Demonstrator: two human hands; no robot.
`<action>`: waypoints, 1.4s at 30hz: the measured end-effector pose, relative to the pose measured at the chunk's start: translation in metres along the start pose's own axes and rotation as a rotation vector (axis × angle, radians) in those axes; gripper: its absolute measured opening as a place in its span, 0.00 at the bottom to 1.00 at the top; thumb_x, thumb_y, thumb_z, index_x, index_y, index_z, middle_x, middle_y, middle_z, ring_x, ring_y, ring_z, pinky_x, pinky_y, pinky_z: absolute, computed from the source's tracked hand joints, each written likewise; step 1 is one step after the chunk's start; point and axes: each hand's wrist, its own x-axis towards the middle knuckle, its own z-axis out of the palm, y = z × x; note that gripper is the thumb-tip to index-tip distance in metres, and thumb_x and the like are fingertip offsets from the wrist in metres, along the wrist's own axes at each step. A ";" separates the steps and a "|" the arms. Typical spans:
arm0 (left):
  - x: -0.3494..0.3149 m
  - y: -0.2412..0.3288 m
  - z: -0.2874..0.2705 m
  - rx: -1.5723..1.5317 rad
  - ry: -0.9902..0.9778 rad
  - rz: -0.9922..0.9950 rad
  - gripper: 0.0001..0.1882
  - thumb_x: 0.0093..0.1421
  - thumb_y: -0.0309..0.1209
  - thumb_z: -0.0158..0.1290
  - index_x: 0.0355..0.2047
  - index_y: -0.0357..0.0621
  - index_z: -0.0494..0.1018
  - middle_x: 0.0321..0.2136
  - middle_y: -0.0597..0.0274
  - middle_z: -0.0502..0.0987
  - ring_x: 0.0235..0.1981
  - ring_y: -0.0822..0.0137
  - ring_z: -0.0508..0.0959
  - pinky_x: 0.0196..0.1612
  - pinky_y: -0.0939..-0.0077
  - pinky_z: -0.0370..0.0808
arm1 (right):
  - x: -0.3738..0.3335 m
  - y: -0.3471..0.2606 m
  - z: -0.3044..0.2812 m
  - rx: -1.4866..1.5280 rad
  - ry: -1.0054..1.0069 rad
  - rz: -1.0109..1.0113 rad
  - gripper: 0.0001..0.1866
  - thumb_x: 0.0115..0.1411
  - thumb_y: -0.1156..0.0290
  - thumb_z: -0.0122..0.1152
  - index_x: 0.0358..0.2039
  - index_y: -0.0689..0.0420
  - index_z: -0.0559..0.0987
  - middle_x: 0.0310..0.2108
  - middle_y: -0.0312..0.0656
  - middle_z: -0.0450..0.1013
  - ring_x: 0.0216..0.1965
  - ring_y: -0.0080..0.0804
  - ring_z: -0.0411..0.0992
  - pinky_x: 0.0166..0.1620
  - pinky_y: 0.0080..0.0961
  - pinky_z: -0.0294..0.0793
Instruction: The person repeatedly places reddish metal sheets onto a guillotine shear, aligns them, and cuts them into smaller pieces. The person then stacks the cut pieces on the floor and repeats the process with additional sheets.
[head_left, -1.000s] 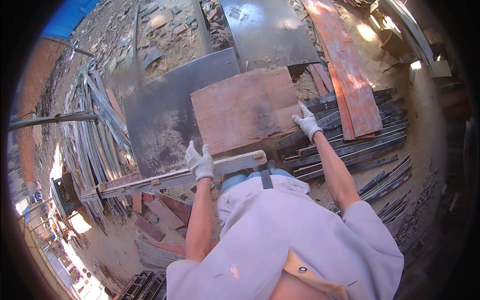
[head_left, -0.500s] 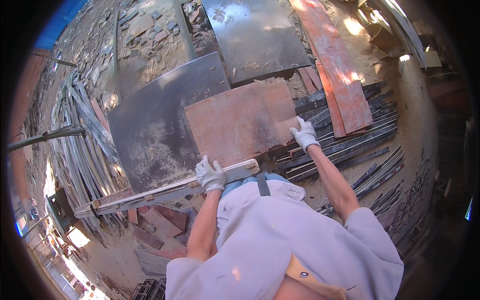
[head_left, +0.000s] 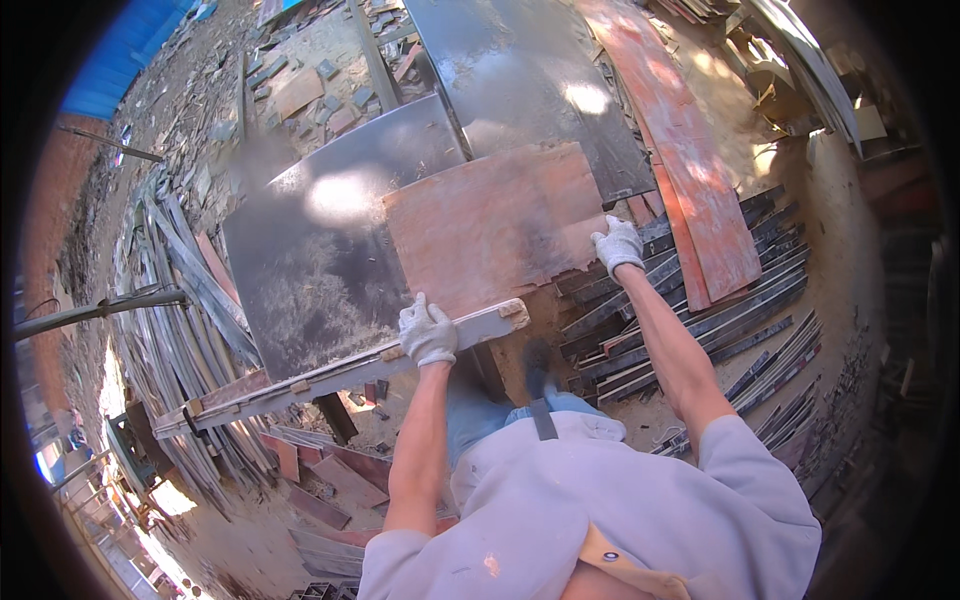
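Reddish plywood sheet [head_left: 495, 225] overlaps the right side of the black-faced panel [head_left: 320, 265]. Right hand [head_left: 619, 246] has its grip closed on the sheet's edge farthest from the panel; left hand [head_left: 428, 332] is at the corner nearest the panel's front edge — fingers bent, can't tell if clamped. Wide hold probably steadies the sheet. Grey rail [head_left: 335, 378] runs along the panel's front edge — likely support.
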 end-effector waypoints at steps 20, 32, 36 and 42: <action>0.354 0.071 0.000 0.021 0.031 -0.037 0.19 0.66 0.38 0.50 0.51 0.44 0.82 0.45 0.43 0.81 0.48 0.45 0.81 0.53 0.52 0.77 | 0.297 -0.210 -0.060 0.123 0.105 -0.073 0.24 0.55 0.55 0.66 0.45 0.59 0.86 0.46 0.59 0.81 0.49 0.60 0.79 0.53 0.48 0.78; 0.374 0.065 0.002 0.054 -0.019 -0.058 0.18 0.65 0.39 0.50 0.51 0.51 0.83 0.45 0.44 0.81 0.47 0.45 0.82 0.51 0.50 0.77 | 0.163 -0.057 -0.147 0.957 -0.138 0.092 0.13 0.68 0.66 0.66 0.48 0.58 0.78 0.38 0.35 0.79 0.29 0.22 0.76 0.26 0.21 0.77; 0.337 0.072 0.019 0.067 -0.003 0.002 0.19 0.65 0.38 0.51 0.53 0.47 0.81 0.41 0.47 0.79 0.43 0.47 0.81 0.47 0.50 0.78 | 0.071 0.035 -0.122 0.966 -0.198 0.217 0.09 0.68 0.68 0.67 0.45 0.57 0.80 0.34 0.35 0.79 0.26 0.21 0.75 0.22 0.21 0.76; 0.244 0.044 0.002 0.072 0.029 -0.057 0.17 0.63 0.36 0.54 0.50 0.46 0.81 0.40 0.49 0.78 0.43 0.48 0.81 0.45 0.51 0.78 | 0.058 -0.012 -0.049 0.929 -0.159 0.353 0.08 0.67 0.68 0.67 0.44 0.55 0.81 0.33 0.33 0.78 0.27 0.23 0.76 0.23 0.23 0.77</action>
